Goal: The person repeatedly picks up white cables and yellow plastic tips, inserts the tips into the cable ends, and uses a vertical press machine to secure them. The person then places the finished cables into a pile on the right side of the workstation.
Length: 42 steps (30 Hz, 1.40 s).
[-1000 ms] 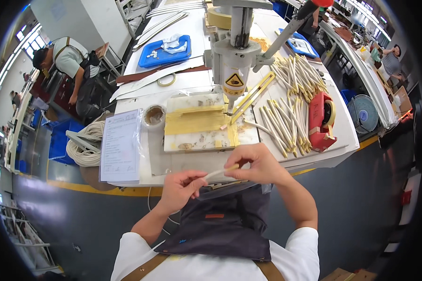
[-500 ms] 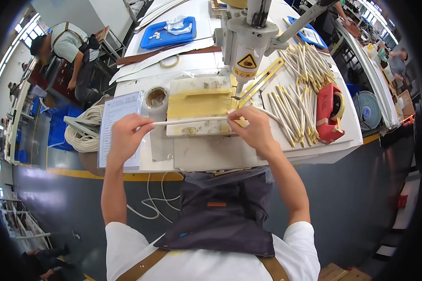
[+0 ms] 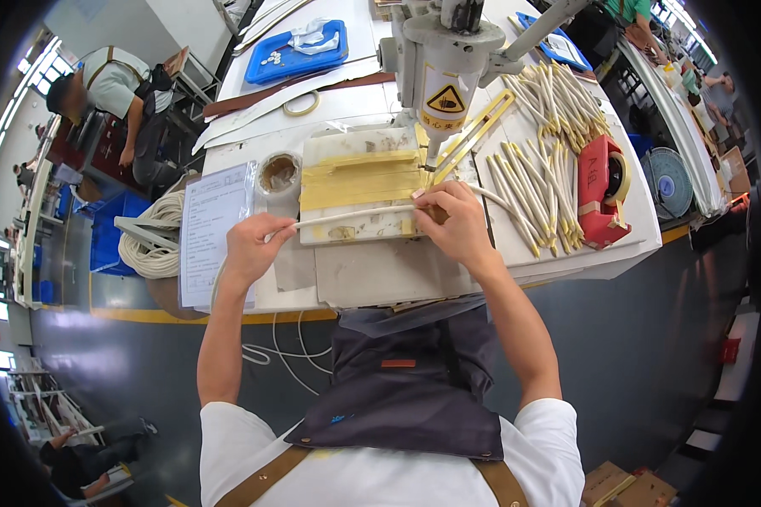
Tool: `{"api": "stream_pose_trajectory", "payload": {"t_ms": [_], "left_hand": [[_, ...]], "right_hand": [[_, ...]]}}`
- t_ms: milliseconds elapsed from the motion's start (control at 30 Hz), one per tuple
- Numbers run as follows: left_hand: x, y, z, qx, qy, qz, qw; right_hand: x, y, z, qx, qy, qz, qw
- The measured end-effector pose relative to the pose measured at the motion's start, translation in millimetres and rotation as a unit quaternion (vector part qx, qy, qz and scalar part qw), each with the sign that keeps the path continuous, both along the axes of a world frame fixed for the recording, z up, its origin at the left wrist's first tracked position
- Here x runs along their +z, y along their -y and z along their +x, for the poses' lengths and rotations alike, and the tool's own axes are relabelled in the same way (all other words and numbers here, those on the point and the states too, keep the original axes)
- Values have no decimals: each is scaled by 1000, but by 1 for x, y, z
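While the left hand point(image 3: 260, 245) and right hand point(image 3: 453, 221) are pinching the white cord point(image 3: 355, 216) left-to-right, the right is sitting nearer the lever press point(image 3: 446, 80).

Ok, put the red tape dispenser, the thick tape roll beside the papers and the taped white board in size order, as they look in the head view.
1. Taped white board
2. Red tape dispenser
3. Thick tape roll

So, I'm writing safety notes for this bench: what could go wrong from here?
The right hand is near the press-like machine and might get pinched if that came down. The white cord, stretched to the left hand, could slip out of line. The yellow-ended rods nearby might get knocked.
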State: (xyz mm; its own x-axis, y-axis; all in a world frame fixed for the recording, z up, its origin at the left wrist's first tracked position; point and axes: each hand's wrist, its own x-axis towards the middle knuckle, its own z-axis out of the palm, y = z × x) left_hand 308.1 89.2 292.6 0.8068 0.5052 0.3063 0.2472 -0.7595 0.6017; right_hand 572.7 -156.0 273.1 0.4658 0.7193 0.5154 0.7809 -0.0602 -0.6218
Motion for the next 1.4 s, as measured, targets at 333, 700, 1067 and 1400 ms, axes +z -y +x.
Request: {"api": "stream_pose_trajectory", "payload": {"t_ms": [333,700,1067,1400], "left_hand": [[13,9,10,27,-49,-11,998],[0,-1,8,-17,2,49,999],[-2,1,10,-3,-3,30,1000],[24,39,-43,18,112,-126,986]], "right_hand": [[0,0,0,-4,-6,-4,1000],[0,-1,-2,-9,33,10,999],[21,12,-9,-12,25,-27,999],[129,200,88,-404,-75,-7,912]]}}
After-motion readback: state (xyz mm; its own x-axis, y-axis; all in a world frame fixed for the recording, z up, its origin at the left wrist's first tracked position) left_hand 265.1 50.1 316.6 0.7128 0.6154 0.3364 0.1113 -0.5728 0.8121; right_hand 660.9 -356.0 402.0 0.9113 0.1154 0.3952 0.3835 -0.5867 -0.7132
